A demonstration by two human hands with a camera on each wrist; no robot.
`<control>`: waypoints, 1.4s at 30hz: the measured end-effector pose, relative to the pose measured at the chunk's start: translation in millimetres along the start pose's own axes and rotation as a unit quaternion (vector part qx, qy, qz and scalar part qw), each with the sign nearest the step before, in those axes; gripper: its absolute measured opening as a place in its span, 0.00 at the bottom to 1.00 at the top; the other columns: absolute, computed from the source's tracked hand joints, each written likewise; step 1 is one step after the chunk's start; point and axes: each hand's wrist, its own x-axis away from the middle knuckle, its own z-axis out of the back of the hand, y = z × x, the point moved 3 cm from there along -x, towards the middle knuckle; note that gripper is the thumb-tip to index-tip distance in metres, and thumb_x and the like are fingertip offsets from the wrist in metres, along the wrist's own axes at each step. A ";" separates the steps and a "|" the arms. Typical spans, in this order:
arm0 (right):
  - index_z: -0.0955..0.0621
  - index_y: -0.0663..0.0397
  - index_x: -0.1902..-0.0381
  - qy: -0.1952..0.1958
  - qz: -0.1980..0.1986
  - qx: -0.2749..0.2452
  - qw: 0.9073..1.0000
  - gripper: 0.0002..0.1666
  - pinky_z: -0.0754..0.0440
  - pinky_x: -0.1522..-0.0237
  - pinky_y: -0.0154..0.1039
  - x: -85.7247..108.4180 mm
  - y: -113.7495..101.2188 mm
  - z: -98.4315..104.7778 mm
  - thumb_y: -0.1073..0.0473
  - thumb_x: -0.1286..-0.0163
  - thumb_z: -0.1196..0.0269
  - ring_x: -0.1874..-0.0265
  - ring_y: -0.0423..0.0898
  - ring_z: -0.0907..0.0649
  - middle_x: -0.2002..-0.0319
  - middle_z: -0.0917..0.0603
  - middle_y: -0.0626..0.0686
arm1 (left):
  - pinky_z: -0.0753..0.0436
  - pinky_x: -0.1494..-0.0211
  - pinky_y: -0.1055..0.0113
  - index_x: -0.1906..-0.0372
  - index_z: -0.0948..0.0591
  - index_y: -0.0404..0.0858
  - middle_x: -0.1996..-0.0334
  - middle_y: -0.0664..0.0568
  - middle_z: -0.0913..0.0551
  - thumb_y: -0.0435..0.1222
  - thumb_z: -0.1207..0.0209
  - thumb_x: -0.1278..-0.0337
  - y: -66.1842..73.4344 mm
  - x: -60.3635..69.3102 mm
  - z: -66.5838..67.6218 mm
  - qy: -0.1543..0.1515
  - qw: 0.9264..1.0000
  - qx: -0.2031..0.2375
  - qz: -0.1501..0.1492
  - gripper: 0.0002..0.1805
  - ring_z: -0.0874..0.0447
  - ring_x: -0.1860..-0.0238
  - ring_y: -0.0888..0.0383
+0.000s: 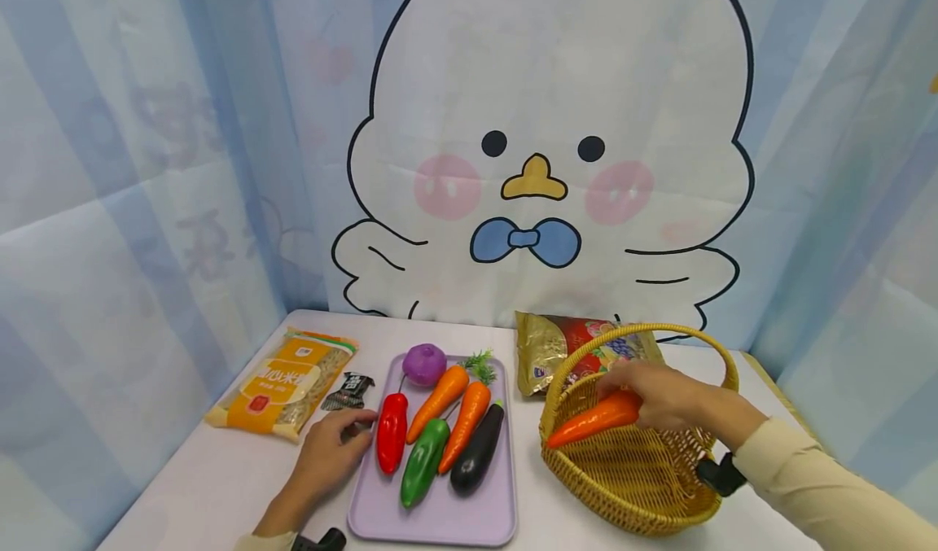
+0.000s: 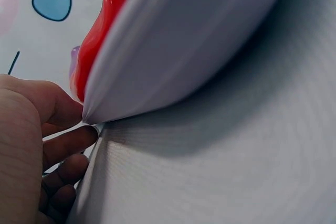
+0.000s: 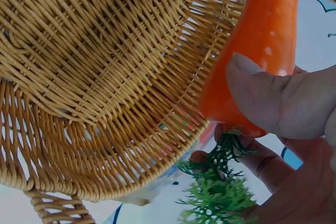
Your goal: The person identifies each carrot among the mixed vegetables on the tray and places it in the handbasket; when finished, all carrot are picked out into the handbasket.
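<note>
My right hand [image 1: 655, 392] grips an orange carrot [image 1: 597, 421] above the wicker basket [image 1: 623, 502]; the carrot's leafy green top [image 3: 218, 192] shows in the right wrist view. My left hand [image 1: 333, 449] holds the left rim of the lilac tray [image 1: 432, 526], with thumb and fingertips meeting at its edge [image 2: 157, 61] in the left wrist view. On the tray lie a red pepper [image 1: 392, 433], a green pepper [image 1: 425, 463], two carrots [image 1: 465, 426], an eggplant [image 1: 478, 451] and a purple onion-like vegetable [image 1: 424, 365].
A yellow bag of grain [image 1: 282, 384] lies at the left of the white table [image 1: 198, 486], beside a small black packet [image 1: 348, 391]. Behind the basket, a gold and red bag [image 1: 545, 352] leans near the printed curtain [image 1: 535, 63]. The basket's handle [image 1: 659, 329] arches over the right hand.
</note>
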 end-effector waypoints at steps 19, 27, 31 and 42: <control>0.15 0.46 0.58 0.012 0.018 0.014 1.000 0.26 0.22 0.54 0.50 -16.1 21.7 -21.0 0.76 0.52 0.27 0.60 0.48 0.25 0.59 0.19 0.45 | 0.21 0.50 0.59 0.47 0.13 0.48 0.52 0.57 0.15 0.35 0.37 0.41 -0.7 0.0 -1.1 0.004 1.000 -0.001 -0.002 0.17 0.22 0.57 0.61; 0.14 0.53 0.61 -0.014 -0.035 0.017 0.999 0.23 0.19 0.54 0.52 -24.4 22.4 -31.9 0.78 0.55 0.25 0.65 0.48 0.24 0.65 0.17 0.46 | 0.22 0.50 0.59 0.48 0.13 0.47 0.53 0.57 0.15 0.34 0.37 0.42 -1.0 -0.3 -1.2 0.010 1.000 0.000 -0.010 0.17 0.22 0.57 0.61; 0.15 0.55 0.67 -0.001 -0.039 0.032 0.999 0.19 0.19 0.59 0.47 -26.7 27.7 -35.0 0.74 0.57 0.22 0.69 0.46 0.24 0.70 0.18 0.46 | 0.22 0.50 0.57 0.49 0.13 0.47 0.54 0.57 0.14 0.33 0.37 0.43 -1.3 -0.4 -1.1 0.016 1.000 0.000 -0.016 0.17 0.22 0.58 0.61; 0.18 0.58 0.68 0.059 -0.084 0.058 0.993 0.18 0.26 0.69 0.41 -26.3 36.5 -43.1 0.56 0.48 0.20 0.76 0.45 0.26 0.75 0.22 0.48 | 0.23 0.49 0.57 0.48 0.13 0.49 0.55 0.57 0.15 0.34 0.37 0.42 -2.5 -0.1 -1.7 0.013 1.000 0.000 -0.012 0.17 0.22 0.58 0.61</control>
